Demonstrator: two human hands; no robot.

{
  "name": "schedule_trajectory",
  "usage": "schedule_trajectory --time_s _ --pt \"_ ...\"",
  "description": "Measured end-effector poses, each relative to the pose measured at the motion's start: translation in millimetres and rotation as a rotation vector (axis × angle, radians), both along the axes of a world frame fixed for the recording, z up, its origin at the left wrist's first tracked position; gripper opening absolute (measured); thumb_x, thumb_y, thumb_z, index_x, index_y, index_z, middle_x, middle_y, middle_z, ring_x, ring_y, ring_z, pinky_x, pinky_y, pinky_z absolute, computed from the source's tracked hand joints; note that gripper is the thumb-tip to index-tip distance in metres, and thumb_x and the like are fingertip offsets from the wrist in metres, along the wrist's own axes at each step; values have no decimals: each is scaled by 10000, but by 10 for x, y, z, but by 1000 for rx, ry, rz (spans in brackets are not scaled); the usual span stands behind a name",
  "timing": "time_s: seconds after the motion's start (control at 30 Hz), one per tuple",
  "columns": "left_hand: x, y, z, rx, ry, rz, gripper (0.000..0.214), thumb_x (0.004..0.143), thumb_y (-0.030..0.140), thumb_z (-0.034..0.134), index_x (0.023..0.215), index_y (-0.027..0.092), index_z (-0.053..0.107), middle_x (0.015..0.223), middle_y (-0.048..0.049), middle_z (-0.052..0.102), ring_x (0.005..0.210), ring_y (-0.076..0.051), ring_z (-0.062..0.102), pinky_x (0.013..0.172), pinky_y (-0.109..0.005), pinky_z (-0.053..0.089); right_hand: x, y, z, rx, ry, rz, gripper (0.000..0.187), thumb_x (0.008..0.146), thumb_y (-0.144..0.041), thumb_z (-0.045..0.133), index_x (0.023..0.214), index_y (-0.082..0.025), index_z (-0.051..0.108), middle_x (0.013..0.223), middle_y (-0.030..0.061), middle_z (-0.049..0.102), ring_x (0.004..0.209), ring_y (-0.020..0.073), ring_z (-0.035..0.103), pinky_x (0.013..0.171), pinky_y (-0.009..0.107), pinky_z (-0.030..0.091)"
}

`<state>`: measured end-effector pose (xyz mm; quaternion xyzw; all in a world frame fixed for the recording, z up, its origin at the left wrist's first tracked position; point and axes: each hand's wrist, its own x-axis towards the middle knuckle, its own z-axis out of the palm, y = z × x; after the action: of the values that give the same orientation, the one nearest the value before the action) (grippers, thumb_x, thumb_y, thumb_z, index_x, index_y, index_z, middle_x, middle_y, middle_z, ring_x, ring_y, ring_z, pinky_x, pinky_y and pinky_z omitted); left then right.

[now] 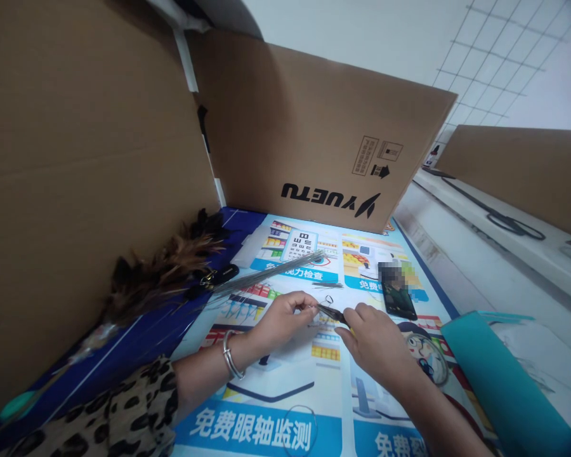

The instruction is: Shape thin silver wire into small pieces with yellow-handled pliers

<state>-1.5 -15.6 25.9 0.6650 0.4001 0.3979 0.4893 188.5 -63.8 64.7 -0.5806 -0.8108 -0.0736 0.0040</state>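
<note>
My left hand (285, 317), with a silver bangle at the wrist, has thumb and forefinger pinched on a thin wire, mostly hidden by the fingertips. In my right hand (378, 339) is a pair of pliers (332, 311), its dark, narrow jaws pointing left and touching down at the left fingertips. Whether the jaws are closed is too small to tell. A small dark wire loop (329, 299) shows just above the jaws. Beyond the hands lies a bundle of straight thin wires (276, 270), with a few short wires (327, 285) beside it.
A phone (397, 291) lies to the right, near a wire coil (438, 362) and a teal box (499, 374). Brown feathers (157, 270) and a black key fob (226, 274) are on the left. Cardboard panels (314, 127) wall off the back and left. A large thin ring (301, 431) lies in front.
</note>
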Motion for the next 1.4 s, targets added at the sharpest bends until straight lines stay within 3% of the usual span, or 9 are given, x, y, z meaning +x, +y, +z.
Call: schedule_trajectory --time_s 0.87,1.4 --pt "-18 40 -38 105 25 -11 129 750 221 508 720 141 604 702 -12 596 676 -119 527 669 -235 414 -31 -33 -30 -19 -11 -15 239 868 -419 358 892 -218 487 830 44 535 746 181 524 585 260 322" --pt "-33 65 4 257 62 -44 155 788 228 493 762 147 622 747 -35 598 718 -131 537 695 -247 420 -36 -80 14 -217 305 -68 265 892 -407 292 881 -204 461 839 20 562 740 145 534 598 222 324"
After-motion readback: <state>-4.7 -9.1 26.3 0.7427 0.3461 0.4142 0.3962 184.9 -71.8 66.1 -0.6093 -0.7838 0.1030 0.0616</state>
